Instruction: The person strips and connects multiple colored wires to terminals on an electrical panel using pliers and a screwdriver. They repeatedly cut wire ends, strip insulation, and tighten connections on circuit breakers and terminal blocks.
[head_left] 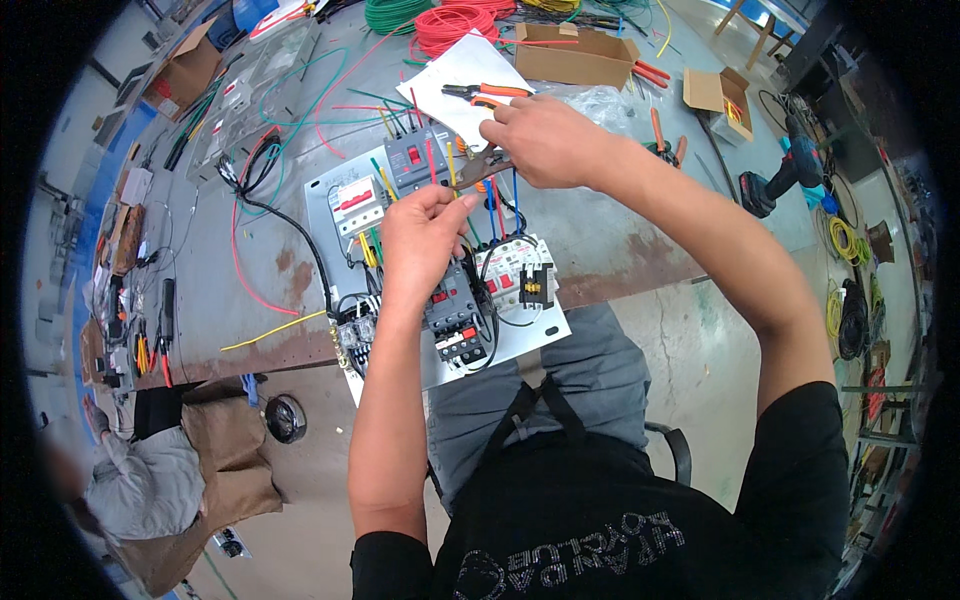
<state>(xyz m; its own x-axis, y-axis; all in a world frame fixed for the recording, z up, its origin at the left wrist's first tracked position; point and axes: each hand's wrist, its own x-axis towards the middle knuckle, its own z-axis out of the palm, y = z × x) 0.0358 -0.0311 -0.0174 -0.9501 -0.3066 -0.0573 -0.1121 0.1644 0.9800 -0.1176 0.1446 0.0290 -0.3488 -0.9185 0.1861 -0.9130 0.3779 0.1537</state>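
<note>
Evidently, the left hand (422, 238) pinches a yellow wire (452, 168) above the board (542, 332) at the frame's centre, while the right hand (552, 142), upper centre, grips metal pliers (479, 169).

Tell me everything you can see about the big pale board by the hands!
The board is a flat, pale grey plate, maybe painted metal, with a small slot near a corner. It lies slanted on the table, its near end sticking out past the edge. Dark and white electrical blocks, some with red switches, sit on it. Thin black wires curl among them; coloured wires poke up. The left hand reaches over it.
</note>
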